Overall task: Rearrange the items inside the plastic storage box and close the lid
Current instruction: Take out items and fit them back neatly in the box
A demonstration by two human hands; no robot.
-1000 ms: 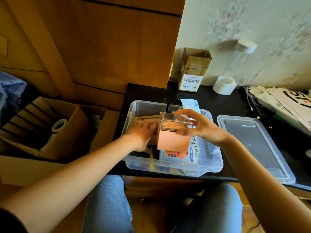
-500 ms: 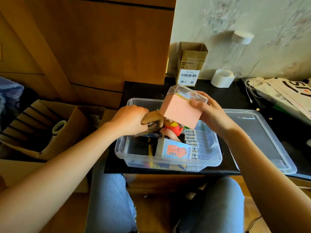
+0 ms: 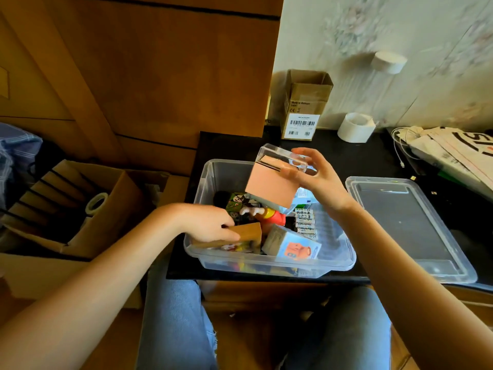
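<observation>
The clear plastic storage box point(image 3: 334, 263) stands open on the black table, filled with small items. My right hand point(image 3: 317, 180) holds a pink box with a clear top point(image 3: 272, 186) tilted above the box's back half. My left hand point(image 3: 210, 222) grips a wooden block point(image 3: 248, 232) at the box's front left corner. Inside lie a red and yellow toy figure point(image 3: 272, 216), a dark printed cube point(image 3: 238, 202), a row of batteries point(image 3: 305, 224) and a small carton with an orange picture point(image 3: 292, 244). The clear lid point(image 3: 408, 225) lies flat to the right of the box.
A small open cardboard carton point(image 3: 304, 105) and a white tape roll point(image 3: 354, 128) stand at the table's back by the wall. Papers and a white cable point(image 3: 450, 148) lie at the far right. A big cardboard box point(image 3: 80, 204) with tape sits left, below table height.
My left hand has brought the wooden block down and forward to the box's front left corner. My right hand has lifted the pink box higher and tilted it, uncovering the toy and the cube.
</observation>
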